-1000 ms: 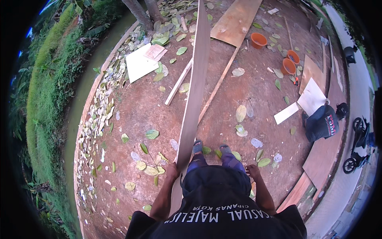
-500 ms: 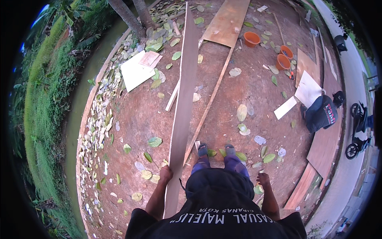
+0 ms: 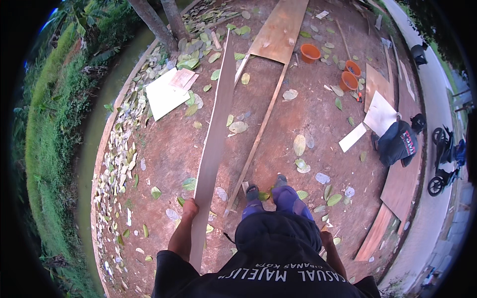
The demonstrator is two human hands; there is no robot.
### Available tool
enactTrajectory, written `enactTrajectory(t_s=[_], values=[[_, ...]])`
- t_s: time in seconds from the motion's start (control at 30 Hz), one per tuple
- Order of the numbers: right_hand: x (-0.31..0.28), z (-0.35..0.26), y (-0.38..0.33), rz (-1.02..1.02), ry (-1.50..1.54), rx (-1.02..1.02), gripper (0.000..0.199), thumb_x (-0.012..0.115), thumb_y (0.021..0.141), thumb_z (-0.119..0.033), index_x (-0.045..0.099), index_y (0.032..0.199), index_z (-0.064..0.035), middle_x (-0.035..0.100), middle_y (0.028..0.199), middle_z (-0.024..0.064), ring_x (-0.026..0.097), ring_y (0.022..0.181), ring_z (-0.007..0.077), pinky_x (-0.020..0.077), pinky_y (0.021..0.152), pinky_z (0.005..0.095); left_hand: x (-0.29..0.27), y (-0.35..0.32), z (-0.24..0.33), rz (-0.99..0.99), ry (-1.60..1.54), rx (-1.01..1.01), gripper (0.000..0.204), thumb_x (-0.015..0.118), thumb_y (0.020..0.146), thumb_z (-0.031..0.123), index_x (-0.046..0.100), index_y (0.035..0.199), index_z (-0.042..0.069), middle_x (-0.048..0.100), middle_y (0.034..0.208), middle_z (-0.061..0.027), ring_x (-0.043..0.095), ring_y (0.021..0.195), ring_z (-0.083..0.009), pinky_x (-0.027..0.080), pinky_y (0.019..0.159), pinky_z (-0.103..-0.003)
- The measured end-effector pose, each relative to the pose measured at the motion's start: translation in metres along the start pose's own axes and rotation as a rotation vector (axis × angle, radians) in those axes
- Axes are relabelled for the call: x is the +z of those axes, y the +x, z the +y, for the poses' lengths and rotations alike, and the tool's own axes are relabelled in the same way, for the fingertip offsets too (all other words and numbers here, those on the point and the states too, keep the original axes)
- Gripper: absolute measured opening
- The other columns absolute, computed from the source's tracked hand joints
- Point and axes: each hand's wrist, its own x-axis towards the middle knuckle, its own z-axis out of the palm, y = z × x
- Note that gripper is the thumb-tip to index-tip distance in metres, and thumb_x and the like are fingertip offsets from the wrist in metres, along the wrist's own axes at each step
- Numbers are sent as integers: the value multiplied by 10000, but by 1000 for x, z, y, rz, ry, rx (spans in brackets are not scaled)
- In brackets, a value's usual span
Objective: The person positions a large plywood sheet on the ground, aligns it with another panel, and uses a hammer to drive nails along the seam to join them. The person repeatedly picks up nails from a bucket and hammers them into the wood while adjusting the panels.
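A long pale wooden plank (image 3: pixel 214 134) runs from beside my left hip far out over the red dirt ground (image 3: pixel 164 154). My left hand (image 3: pixel 189 208) grips its left edge near the close end. My right hand (image 3: pixel 325 238) hangs at my right side, away from the plank; its fingers are too small to read. My feet (image 3: pixel 266 191) stand on the dirt next to a thin wooden strip (image 3: pixel 258 139) lying on the ground.
A plywood sheet (image 3: pixel 280 30), three orange buckets (image 3: pixel 310 52) and white boards (image 3: pixel 166 94) lie ahead. Another person (image 3: pixel 397 141) crouches by a white panel (image 3: pixel 380 114) at right. Tree trunks (image 3: pixel 159 22), a water channel (image 3: pixel 97 129) and a motorbike (image 3: pixel 442 159) edge the leaf-strewn yard.
The plank has shifted from in front of my body over to my left side, its far end swinging left. My left hand stays on it.
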Motion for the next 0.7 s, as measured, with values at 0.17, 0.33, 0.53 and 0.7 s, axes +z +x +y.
enactTrajectory(t_s=[0.17, 0.33, 0.53, 0.7], values=[[-42, 36, -1, 17, -726, -221, 518, 914, 601, -260, 568, 962, -124, 727, 955, -23, 716, 928, 182, 581, 764, 318, 1, 45, 13, -45, 62, -56, 242, 644, 791, 124, 716, 988, 4, 713, 1028, -273, 702, 988, -429, 573, 881, -471], [-103, 55, 33, -201, -974, -251, 660, 918, 608, -317, 598, 1152, -124, 711, 1079, 22, 706, 948, 217, 576, 779, 345, -4, 92, 7, -52, 119, -137, 245, 625, 826, 110, 703, 1035, 10, 696, 1110, -267, 692, 1041, -417, 572, 908, -469], [-254, 7, 107, -312, -988, -222, 368, 745, 815, -241, 642, 1152, -136, 704, 1076, 104, 702, 990, 281, 565, 842, 424, -2, 121, 63, -87, 151, -185, 206, 570, 879, 79, 697, 1031, 22, 702, 1063, -247, 700, 996, -404, 569, 865, -486], [-414, -74, 212, -37, 8, -191, 253, 695, 886, -198, 660, 1097, -63, 711, 965, 104, 721, 925, 266, 576, 774, 418, 79, 154, 103, -95, 124, -260, 221, 542, 909, 60, 615, 1112, 14, 671, 1103, -236, 699, 970, -409, 574, 840, -505]])
